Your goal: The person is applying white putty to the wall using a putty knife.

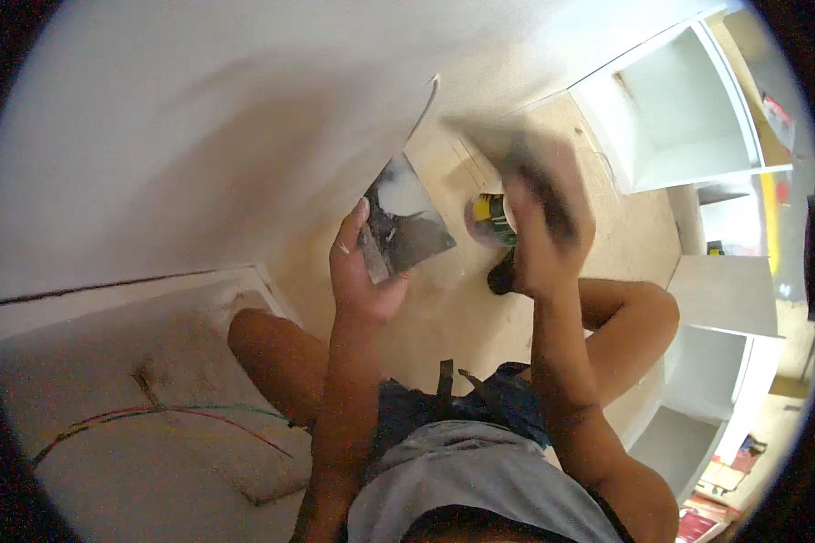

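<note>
My left hand (364, 281) is closed on the near edge of a flat, dark metal filling blade (426, 242). A smooth mound of white filler (402, 195) lies on the blade's far part, with smears around it. My right hand (557, 231) is raised to the right, wrapped round the dark handle of a putty knife (552, 195). Motion smears that hand and knife; the knife's pale blade seems to point up and left, toward the wall. Between the hands, lower down, stands a round tub (491, 217) with a yellow and dark label, partly hidden by my right hand.
A white wall (199, 109) rises close ahead and to the left, with my shadow on it. Loose coloured wires (167, 409) stick out at lower left. White open cabinets (697, 100) stand at right. My bent knees flank the beige floor (326, 244).
</note>
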`<state>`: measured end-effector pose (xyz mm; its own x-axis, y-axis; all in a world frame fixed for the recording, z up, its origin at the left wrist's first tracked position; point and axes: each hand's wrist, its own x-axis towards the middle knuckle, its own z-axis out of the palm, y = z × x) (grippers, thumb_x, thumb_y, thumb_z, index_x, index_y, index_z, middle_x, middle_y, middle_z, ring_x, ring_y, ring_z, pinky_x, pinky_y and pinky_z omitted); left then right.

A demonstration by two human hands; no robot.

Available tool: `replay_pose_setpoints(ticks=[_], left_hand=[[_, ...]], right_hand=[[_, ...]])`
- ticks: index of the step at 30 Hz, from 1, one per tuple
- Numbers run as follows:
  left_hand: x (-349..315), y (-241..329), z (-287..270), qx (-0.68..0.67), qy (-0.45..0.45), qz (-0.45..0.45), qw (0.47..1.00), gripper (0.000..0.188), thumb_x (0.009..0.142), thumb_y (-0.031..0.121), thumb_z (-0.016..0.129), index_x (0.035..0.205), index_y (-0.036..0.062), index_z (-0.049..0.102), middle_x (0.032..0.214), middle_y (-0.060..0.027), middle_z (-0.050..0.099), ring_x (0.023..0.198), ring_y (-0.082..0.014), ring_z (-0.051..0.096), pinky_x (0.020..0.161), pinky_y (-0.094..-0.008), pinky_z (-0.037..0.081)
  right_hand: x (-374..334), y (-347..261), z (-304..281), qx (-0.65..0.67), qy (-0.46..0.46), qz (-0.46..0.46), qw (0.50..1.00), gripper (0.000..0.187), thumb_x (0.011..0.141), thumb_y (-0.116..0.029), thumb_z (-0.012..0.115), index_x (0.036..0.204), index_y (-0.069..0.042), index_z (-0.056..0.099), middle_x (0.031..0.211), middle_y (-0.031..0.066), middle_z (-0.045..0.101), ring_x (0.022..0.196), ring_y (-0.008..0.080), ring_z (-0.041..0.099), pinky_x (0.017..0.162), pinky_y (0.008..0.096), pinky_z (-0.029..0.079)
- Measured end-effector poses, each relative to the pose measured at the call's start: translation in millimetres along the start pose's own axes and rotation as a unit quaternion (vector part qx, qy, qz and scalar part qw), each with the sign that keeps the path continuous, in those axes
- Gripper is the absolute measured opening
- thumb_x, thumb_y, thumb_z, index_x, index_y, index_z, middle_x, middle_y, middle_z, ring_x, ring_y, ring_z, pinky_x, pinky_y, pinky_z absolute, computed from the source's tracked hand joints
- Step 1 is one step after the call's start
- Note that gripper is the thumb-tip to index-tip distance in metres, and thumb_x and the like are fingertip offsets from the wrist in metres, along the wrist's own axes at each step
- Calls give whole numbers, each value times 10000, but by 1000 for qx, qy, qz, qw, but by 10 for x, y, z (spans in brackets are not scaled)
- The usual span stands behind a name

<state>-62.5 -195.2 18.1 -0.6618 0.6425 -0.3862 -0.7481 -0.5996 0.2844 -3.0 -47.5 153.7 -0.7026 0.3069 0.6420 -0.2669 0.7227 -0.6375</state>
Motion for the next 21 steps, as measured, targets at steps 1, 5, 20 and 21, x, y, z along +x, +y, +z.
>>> replay_pose_setpoints(ticks=[1, 5, 20, 21], left_hand=[[25, 21, 90, 26, -4, -15, 1000, 435, 927, 360, 519, 1260, 81, 504, 1177, -94, 596, 1058, -278, 583, 875, -445, 501], [-6, 50, 380, 25, -100, -39, 994, 310, 928, 230, 554, 1166, 32, 543, 1076, -72, 621, 1020, -191, 593, 915, -372, 472], [-77, 355, 228, 673, -328, 392, 534, 394, 758, 98, 570, 1145, 111, 640, 1307, -153, 506, 1245, -426, 439, 985, -497, 402], [-100, 406, 179, 675, -332, 389, 532, 394, 758, 98, 570, 1145, 111, 640, 1307, -153, 506, 1245, -426, 439, 985, -497, 402]], right_hand=[[-68, -67, -54, -3, -61, -100, 993, 274, 811, -116, 623, 1064, -15, 593, 1043, 152, 611, 937, 286, 568, 876, 378, 425], [-250, -22, -52, 48, -166, -31, 985, 428, 769, -44, 602, 1189, -131, 600, 1218, 131, 530, 1128, 341, 489, 984, 423, 367], [-1129, 683, 205, 445, -76, 424, 785, 350, 814, -170, 643, 1130, -53, 548, 995, 58, 643, 898, 167, 632, 759, 319, 510], [-1184, 712, 205, 172, -130, 176, 960, 323, 807, -145, 634, 1101, -36, 556, 993, 74, 643, 880, 192, 642, 798, 330, 508]])
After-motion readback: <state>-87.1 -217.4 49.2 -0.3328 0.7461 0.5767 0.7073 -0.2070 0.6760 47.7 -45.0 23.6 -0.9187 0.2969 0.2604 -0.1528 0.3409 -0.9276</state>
